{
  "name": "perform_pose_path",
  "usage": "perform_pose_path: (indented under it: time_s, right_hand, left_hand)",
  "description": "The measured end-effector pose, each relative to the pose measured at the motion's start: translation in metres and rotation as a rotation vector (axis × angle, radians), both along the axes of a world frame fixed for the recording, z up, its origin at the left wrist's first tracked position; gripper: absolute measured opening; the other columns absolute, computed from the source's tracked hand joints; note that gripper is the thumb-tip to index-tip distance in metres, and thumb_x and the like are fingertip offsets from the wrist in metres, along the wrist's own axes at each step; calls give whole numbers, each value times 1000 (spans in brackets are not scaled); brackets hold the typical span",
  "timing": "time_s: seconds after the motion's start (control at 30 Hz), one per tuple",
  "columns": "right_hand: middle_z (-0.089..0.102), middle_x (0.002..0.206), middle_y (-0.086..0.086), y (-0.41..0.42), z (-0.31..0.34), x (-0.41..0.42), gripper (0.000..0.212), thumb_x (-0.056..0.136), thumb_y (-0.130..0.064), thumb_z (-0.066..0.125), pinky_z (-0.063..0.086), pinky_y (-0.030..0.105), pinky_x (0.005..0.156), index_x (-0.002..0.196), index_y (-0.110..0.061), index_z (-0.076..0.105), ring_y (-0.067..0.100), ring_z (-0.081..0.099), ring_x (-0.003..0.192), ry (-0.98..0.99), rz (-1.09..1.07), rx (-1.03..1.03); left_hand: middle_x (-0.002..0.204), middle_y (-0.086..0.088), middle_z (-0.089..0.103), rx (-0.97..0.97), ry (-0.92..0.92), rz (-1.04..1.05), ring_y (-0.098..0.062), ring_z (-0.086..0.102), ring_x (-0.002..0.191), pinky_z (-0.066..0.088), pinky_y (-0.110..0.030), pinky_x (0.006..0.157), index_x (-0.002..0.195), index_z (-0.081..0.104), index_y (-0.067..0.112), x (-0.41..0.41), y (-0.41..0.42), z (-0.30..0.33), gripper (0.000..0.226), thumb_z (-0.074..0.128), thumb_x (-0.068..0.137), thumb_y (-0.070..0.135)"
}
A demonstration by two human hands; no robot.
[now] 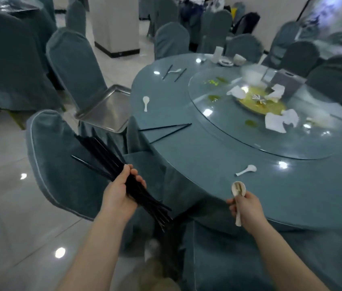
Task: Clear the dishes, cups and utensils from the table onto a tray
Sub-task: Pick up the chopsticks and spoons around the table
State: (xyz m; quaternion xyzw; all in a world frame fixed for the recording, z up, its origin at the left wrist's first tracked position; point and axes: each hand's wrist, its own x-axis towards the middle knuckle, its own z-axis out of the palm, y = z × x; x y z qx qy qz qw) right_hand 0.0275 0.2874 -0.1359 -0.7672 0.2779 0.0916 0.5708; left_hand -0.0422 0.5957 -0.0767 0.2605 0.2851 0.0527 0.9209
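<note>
My left hand (pixel 121 190) grips a bundle of several black chopsticks (pixel 103 154) off the table's near left edge. My right hand (pixel 246 206) holds a white ceramic spoon (pixel 238 189) over the near rim. A second white spoon (pixel 246 170) lies on the round blue table (pixel 218 156) just beyond it. A loose pair of black chopsticks (pixel 168 130) and a third white spoon (pixel 146 102) lie further left. More chopsticks (pixel 174 72) lie at the far left rim. An empty metal tray (pixel 105 109) sits on a covered chair left of the table.
A glass turntable (pixel 250 133) holds a dirty yellow plate (pixel 260 103), crumpled napkins (pixel 279 121) and a grey box (pixel 287 82). Cups and small dishes (pixel 226 58) stand at the far rim. Covered chairs (pixel 61 164) ring the table; one stands right beside my left hand.
</note>
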Motion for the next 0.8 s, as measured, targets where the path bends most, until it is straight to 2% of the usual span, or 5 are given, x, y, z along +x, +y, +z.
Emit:
perform_pose_path:
  time_s: [0.2,0.37,0.5,0.7,0.8]
  right_hand:
    - [56,80,20,-35,-37,91,23,94,-4,36,33,31,49,108,4,52,24,42,54,30,-230,-189]
    - [59,105,30,-61,-52,162,40,92,-25,52,43,43,76,110,10,56,45,59,96,148,-235,-438]
    - [54,118,30,-73,-64,200,53,90,-34,56,39,39,78,119,10,48,44,54,109,254,-148,-551]
    - [57,109,29,-69,-75,218,27,92,-16,52,40,34,64,110,1,43,39,59,83,250,-89,-654]
    - [57,95,22,-60,-81,224,20,95,-24,45,39,35,61,94,-5,45,35,52,78,167,-8,-660]
  left_hand:
    - [65,5,60,55,15,-44,-8,57,54,54,-26,57,85,62,17,86,23,-6,11,58,92,24]
    - [64,7,59,82,48,-63,-7,55,53,51,-25,62,81,62,18,166,24,-3,15,57,92,25]
    - [62,8,58,54,64,-79,-6,55,52,53,-21,59,80,61,19,215,19,-8,17,55,93,26]
    - [63,8,58,96,126,-112,-7,55,53,50,-25,64,82,60,20,247,15,-22,15,55,94,27]
    - [62,8,58,102,143,-129,-7,55,51,49,-26,65,82,60,19,259,12,-28,16,54,94,27]
